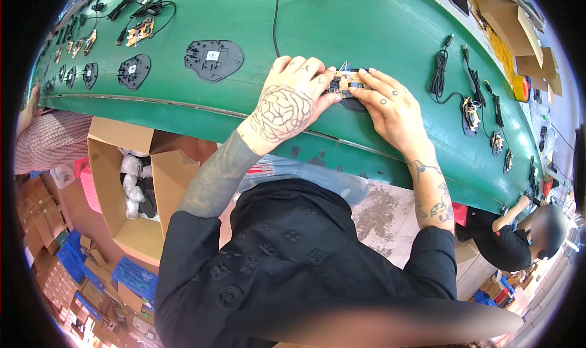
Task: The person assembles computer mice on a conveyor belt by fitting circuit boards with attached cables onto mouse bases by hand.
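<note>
Both of my hands meet over a small orange-brown circuit board at the near side of the green work surface. The fingertips and thumb of my left hand pinch its left end. At its right end, the fingers of my right hand press down on it. Under the board shows part of a black plastic base, mostly covered by my hands. Thin wires rise from the board's far edge. A rounded black plastic base with a white label lies to the left, apart from my hands.
The green work surface carries more black bases, a board with coiled cable and, at right, cabled boards. An open carton stands below the left edge. Other people are at far left and right.
</note>
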Demonstrator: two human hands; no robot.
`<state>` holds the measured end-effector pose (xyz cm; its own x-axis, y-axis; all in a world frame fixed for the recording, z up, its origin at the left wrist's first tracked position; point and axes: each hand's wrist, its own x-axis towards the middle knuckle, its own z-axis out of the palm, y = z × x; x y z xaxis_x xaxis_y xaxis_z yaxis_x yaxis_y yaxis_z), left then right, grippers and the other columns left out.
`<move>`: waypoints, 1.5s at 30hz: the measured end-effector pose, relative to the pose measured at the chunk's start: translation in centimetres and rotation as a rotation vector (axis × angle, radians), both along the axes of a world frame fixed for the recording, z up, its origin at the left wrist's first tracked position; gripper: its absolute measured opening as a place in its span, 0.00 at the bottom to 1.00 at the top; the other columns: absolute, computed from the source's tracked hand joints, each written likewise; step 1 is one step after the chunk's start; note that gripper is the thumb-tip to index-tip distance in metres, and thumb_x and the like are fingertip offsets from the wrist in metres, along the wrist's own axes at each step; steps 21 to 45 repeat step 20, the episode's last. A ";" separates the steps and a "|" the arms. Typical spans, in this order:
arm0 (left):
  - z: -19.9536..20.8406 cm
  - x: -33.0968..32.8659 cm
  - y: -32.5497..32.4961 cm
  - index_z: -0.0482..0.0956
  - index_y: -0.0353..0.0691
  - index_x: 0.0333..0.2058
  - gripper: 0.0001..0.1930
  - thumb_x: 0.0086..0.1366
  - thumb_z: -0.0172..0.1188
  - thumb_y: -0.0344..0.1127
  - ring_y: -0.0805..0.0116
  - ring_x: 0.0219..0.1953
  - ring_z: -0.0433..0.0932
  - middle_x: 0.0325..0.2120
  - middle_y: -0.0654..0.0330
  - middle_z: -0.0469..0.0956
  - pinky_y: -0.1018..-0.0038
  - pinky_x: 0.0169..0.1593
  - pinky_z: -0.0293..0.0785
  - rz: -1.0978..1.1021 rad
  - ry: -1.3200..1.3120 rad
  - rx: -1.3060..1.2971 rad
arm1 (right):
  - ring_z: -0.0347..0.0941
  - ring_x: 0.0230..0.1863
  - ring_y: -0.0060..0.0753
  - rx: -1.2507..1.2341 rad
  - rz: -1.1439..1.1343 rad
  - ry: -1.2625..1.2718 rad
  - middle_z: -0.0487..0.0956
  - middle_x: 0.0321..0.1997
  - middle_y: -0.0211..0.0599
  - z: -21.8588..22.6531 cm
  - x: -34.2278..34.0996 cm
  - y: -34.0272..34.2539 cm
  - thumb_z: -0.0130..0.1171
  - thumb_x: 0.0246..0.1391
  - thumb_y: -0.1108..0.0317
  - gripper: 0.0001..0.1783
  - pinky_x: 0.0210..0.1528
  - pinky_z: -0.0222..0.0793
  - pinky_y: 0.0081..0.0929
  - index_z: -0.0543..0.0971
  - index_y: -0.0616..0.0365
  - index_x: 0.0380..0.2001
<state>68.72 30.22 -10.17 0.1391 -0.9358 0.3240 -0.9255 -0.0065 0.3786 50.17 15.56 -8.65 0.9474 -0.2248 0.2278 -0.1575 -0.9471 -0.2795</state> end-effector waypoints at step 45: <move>0.4 0.8 -1.0 0.78 0.46 0.52 0.20 0.63 0.63 0.44 0.59 0.49 0.74 0.46 0.60 0.75 0.64 0.56 0.67 -0.149 -0.049 0.157 | 0.71 0.61 0.44 -0.116 -0.043 0.056 0.77 0.59 0.39 -1.1 0.0 1.4 0.59 0.49 0.73 0.19 0.57 0.73 0.39 0.82 0.48 0.46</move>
